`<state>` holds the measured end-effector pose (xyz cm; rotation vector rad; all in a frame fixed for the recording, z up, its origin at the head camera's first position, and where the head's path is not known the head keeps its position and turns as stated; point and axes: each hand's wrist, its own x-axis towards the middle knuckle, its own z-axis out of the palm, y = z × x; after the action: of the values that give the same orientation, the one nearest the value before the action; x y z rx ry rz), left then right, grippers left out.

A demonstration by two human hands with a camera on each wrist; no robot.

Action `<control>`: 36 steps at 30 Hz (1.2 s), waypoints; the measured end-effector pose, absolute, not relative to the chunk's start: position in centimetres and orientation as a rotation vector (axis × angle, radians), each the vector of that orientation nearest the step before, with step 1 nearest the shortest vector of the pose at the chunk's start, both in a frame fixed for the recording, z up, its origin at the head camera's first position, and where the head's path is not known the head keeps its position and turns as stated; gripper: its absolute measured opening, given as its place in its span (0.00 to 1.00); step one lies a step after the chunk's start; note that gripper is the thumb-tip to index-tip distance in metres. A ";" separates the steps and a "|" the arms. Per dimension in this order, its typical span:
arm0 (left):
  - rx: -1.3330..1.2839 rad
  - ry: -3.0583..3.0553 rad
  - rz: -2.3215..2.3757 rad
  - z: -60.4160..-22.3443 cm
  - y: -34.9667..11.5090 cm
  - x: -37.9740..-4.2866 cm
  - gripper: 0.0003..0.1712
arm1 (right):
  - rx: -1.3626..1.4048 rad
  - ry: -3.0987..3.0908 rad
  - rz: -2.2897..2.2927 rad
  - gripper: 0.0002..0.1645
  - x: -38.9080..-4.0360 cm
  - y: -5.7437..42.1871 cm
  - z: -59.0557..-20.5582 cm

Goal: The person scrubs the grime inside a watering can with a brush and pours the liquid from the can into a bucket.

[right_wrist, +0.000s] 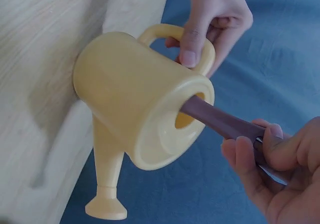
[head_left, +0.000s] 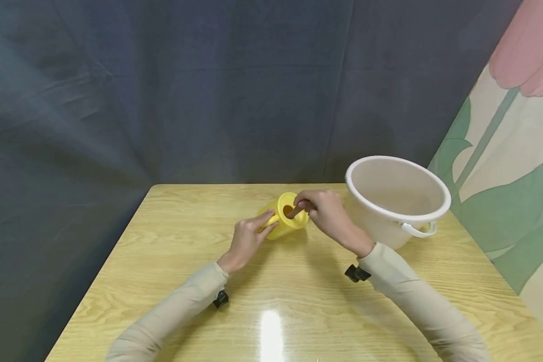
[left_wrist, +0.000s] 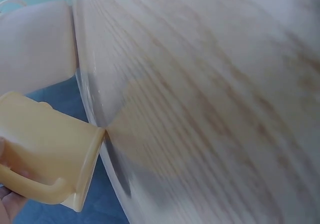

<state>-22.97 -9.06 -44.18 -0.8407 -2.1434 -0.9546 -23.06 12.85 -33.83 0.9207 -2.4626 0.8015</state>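
Here's the yellow plastic watering can [right_wrist: 125, 84] between the two hands, tilted over the bench [head_left: 172, 246], its round opening facing the person! The left hand [head_left: 246, 240] pinches its looped handle, thumb on top. The right hand [head_left: 328, 213] pinches a smooth, brown, stick-like piece [right_wrist: 220, 120], whose far end sits inside that opening. What the end touches is hidden. Good form, I'd judge: hold the can steady by the loop, and angle the piece clear of the opening's edge. Just beyond the right hand stands the white plastic bucket [head_left: 373, 221].
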 end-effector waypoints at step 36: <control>-0.836 -2.172 -0.954 -44.3 -9.0 -23.1 0.18 | 0.961 -2.531 0.781 0.04 -23.5 13.2 -32.9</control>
<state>-23.10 -9.05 -44.26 -0.8356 -2.1716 -0.9536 -23.48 13.20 -32.86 0.9608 -2.5309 0.7809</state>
